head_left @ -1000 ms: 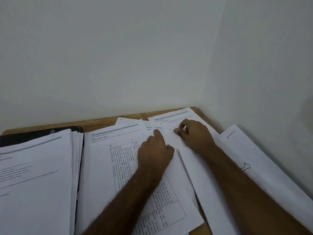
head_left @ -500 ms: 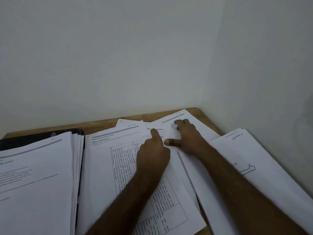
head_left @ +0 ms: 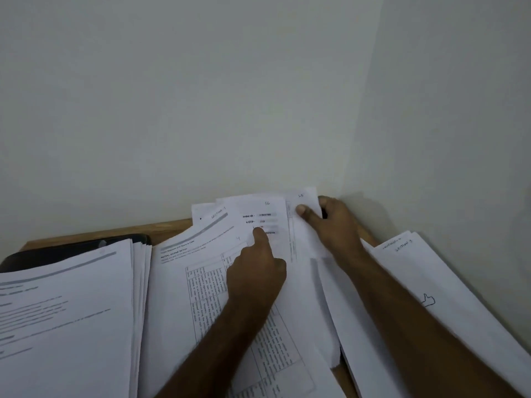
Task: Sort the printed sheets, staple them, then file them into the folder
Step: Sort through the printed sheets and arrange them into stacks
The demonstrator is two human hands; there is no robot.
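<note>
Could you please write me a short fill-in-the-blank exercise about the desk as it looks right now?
1. The right hand grips the far corner of the ___ sheets.
2. The left hand presses one ___ on a printed page.
3. The sheet by the right wall bears a drawn ___.

Missing words: lifted; finger; thumbs-up

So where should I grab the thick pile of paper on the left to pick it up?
Probably by the right edge of the thick pile, coming in from the right. There the sheets fan out and overhang the sheet beside them, so fingers could likely slide under. The far end lies on a black folder, and the left and near sides run out of view. Both hands are busy with other sheets.
</note>
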